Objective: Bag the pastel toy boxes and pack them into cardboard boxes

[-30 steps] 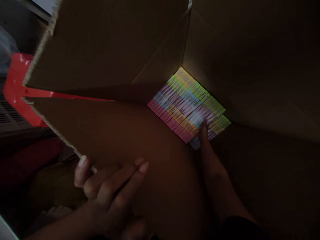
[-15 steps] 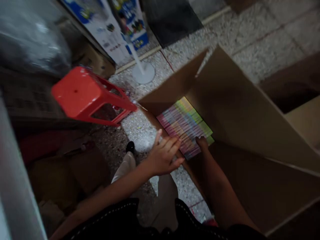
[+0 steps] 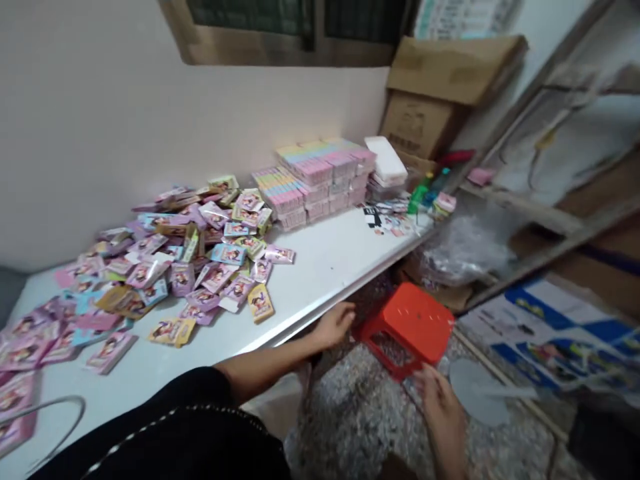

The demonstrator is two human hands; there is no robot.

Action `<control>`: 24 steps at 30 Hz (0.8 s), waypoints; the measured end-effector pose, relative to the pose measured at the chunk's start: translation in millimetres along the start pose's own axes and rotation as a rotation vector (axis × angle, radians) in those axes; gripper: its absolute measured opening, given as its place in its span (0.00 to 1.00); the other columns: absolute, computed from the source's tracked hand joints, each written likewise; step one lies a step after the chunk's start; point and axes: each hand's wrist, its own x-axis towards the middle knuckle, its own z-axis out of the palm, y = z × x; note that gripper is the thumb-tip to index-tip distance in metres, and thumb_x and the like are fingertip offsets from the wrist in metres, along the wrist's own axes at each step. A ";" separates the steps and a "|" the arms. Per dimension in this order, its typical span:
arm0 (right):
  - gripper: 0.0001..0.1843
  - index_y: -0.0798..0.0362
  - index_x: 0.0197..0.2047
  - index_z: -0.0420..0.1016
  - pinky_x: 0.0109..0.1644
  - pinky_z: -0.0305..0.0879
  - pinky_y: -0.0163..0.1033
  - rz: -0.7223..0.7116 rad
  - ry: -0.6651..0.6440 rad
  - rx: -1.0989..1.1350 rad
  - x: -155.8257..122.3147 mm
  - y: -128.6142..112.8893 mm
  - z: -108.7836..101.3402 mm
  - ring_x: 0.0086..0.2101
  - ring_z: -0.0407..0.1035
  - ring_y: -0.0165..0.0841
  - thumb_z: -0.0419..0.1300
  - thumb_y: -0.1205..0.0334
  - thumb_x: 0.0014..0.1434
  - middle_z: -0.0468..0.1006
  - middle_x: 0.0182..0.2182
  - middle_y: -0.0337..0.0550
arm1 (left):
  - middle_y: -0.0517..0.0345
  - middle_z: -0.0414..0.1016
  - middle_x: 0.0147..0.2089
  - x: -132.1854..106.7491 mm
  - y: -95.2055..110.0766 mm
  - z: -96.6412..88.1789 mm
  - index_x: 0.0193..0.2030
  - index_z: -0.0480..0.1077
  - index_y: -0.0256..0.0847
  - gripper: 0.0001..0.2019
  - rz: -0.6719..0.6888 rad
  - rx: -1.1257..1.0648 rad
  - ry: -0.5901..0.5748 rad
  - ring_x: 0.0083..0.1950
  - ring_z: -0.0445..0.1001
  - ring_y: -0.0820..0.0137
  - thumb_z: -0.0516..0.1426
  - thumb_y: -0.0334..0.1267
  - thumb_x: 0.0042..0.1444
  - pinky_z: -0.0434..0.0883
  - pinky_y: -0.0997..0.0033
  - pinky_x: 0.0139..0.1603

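My left hand [image 3: 336, 325] is just off the front edge of the white table [image 3: 330, 267], its fingers loosely bent and apart, with nothing seen in it. Lower right, my right hand [image 3: 443, 407] is blurred, its fingers stretched toward the near side of a red plastic stool [image 3: 417, 320]; whether it touches the stool I cannot tell. A heap of small colourful packets [image 3: 200, 267] covers the table's left part. Behind it, against the wall, stand stacked blocks of pastel-edged packets [image 3: 320, 177].
Cardboard boxes [image 3: 425, 113] stand at the table's far end, near a white stack [image 3: 387, 160] and a green bottle [image 3: 419, 197]. A metal shelf frame [image 3: 545, 220], clear plastic bags [image 3: 465, 250] and a round grey stand base [image 3: 477, 393] are on the right.
My view has swung from the open cardboard box on the floor to the table. My right hand is out of the box and away from the packets there. Both hands appear without anything in them.
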 end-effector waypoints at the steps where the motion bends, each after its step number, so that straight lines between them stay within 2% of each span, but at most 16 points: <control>1: 0.33 0.51 0.43 0.76 0.44 0.75 0.52 -0.050 -0.084 0.033 26.7 -34.8 38.6 0.34 0.78 0.46 0.58 0.30 0.47 0.82 0.36 0.52 | 0.45 0.77 0.50 30.0 -5.1 -33.0 0.51 0.71 0.38 0.16 -0.095 0.001 0.130 0.48 0.76 0.61 0.50 0.44 0.63 0.73 0.59 0.53; 3: 0.36 0.53 0.44 0.76 0.41 0.74 0.49 -0.163 -0.252 0.084 77.3 -102.4 114.3 0.32 0.76 0.42 0.58 0.29 0.47 0.82 0.37 0.53 | 0.45 0.78 0.49 86.7 -14.6 -94.6 0.50 0.71 0.37 0.15 -0.192 -0.002 0.293 0.45 0.76 0.61 0.51 0.42 0.63 0.72 0.59 0.52; 5: 0.38 0.55 0.43 0.76 0.37 0.74 0.46 -0.238 -0.383 0.065 124.5 -165.7 185.9 0.33 0.76 0.41 0.57 0.27 0.48 0.82 0.38 0.54 | 0.43 0.77 0.50 138.9 -23.6 -149.4 0.50 0.71 0.36 0.15 -0.244 -0.004 0.403 0.47 0.76 0.60 0.50 0.40 0.63 0.71 0.56 0.55; 7: 0.42 0.55 0.49 0.75 0.38 0.75 0.45 -0.294 -0.466 0.038 168.1 -225.3 252.6 0.39 0.76 0.42 0.54 0.26 0.49 0.80 0.46 0.57 | 0.41 0.77 0.52 188.6 -31.4 -196.9 0.51 0.71 0.35 0.16 -0.287 -0.009 0.486 0.51 0.75 0.57 0.50 0.39 0.63 0.69 0.54 0.58; 9: 0.44 0.54 0.59 0.71 0.48 0.74 0.49 -0.366 -0.488 0.001 208.5 -281.6 313.3 0.51 0.73 0.45 0.50 0.27 0.54 0.73 0.57 0.58 | 0.40 0.75 0.56 238.0 -37.1 -236.3 0.54 0.71 0.34 0.18 -0.304 -0.024 0.542 0.56 0.74 0.56 0.51 0.40 0.64 0.66 0.54 0.61; 10: 0.44 0.53 0.63 0.67 0.56 0.70 0.52 -0.397 -0.477 -0.010 227.3 -308.0 341.2 0.58 0.68 0.45 0.49 0.29 0.57 0.68 0.62 0.57 | 0.39 0.73 0.59 262.6 -39.0 -252.7 0.57 0.70 0.34 0.19 -0.303 -0.037 0.561 0.59 0.73 0.55 0.51 0.42 0.64 0.65 0.55 0.63; 12: 0.46 0.56 0.70 0.57 0.70 0.51 0.53 -0.449 -0.441 -0.023 259.6 -354.4 391.7 0.68 0.50 0.42 0.46 0.31 0.61 0.55 0.70 0.55 | 0.38 0.67 0.66 310.2 -41.0 -279.2 0.62 0.66 0.33 0.23 -0.293 -0.070 0.588 0.66 0.66 0.55 0.50 0.44 0.65 0.61 0.56 0.67; 14: 0.48 0.61 0.73 0.47 0.74 0.32 0.50 -0.483 -0.420 -0.031 279.3 -386.9 434.9 0.72 0.34 0.39 0.42 0.32 0.63 0.42 0.73 0.55 | 0.38 0.61 0.70 352.3 -41.9 -297.8 0.65 0.63 0.31 0.26 -0.283 -0.110 0.605 0.72 0.58 0.56 0.50 0.46 0.66 0.56 0.57 0.71; 16: 0.51 0.67 0.74 0.40 0.74 0.26 0.49 -0.494 -0.420 -0.043 280.8 -401.0 468.5 0.72 0.27 0.39 0.38 0.32 0.64 0.34 0.73 0.58 | 0.40 0.60 0.70 384.8 -43.9 -310.3 0.66 0.62 0.32 0.27 -0.271 -0.155 0.609 0.74 0.55 0.58 0.50 0.48 0.66 0.54 0.60 0.72; 18: 0.53 0.70 0.73 0.38 0.74 0.28 0.50 -0.491 -0.437 -0.057 265.4 -397.9 488.8 0.72 0.27 0.41 0.36 0.31 0.64 0.33 0.73 0.62 | 0.41 0.64 0.68 405.3 -48.7 -318.6 0.64 0.64 0.34 0.27 -0.265 -0.201 0.600 0.71 0.60 0.59 0.47 0.51 0.68 0.57 0.62 0.70; 19: 0.53 0.70 0.73 0.41 0.74 0.31 0.50 -0.499 -0.457 -0.067 254.8 -392.4 493.1 0.72 0.30 0.43 0.37 0.31 0.63 0.36 0.73 0.63 | 0.40 0.66 0.67 411.0 -52.4 -321.7 0.63 0.65 0.34 0.28 -0.277 -0.228 0.604 0.70 0.63 0.58 0.46 0.53 0.68 0.60 0.61 0.68; 21: 0.49 0.63 0.71 0.54 0.73 0.40 0.50 -0.560 -0.484 -0.076 236.9 -381.0 492.1 0.71 0.43 0.43 0.42 0.30 0.62 0.50 0.71 0.60 | 0.36 0.69 0.64 415.1 -61.2 -326.1 0.61 0.65 0.32 0.31 -0.319 -0.316 0.640 0.66 0.67 0.53 0.49 0.57 0.65 0.63 0.55 0.65; 23: 0.42 0.57 0.66 0.64 0.71 0.47 0.50 -0.626 -0.400 -0.073 233.3 -378.1 485.7 0.67 0.54 0.43 0.46 0.33 0.62 0.64 0.65 0.56 | 0.34 0.69 0.62 413.3 -69.5 -328.4 0.61 0.64 0.31 0.33 -0.329 -0.416 0.674 0.66 0.66 0.49 0.57 0.57 0.59 0.63 0.51 0.65; 24: 0.40 0.57 0.65 0.65 0.71 0.47 0.51 -0.621 -0.336 -0.072 237.2 -381.5 483.7 0.66 0.56 0.44 0.48 0.35 0.62 0.67 0.63 0.56 | 0.35 0.69 0.62 411.6 -72.3 -329.0 0.61 0.64 0.33 0.32 -0.310 -0.457 0.677 0.66 0.66 0.49 0.60 0.55 0.57 0.63 0.51 0.65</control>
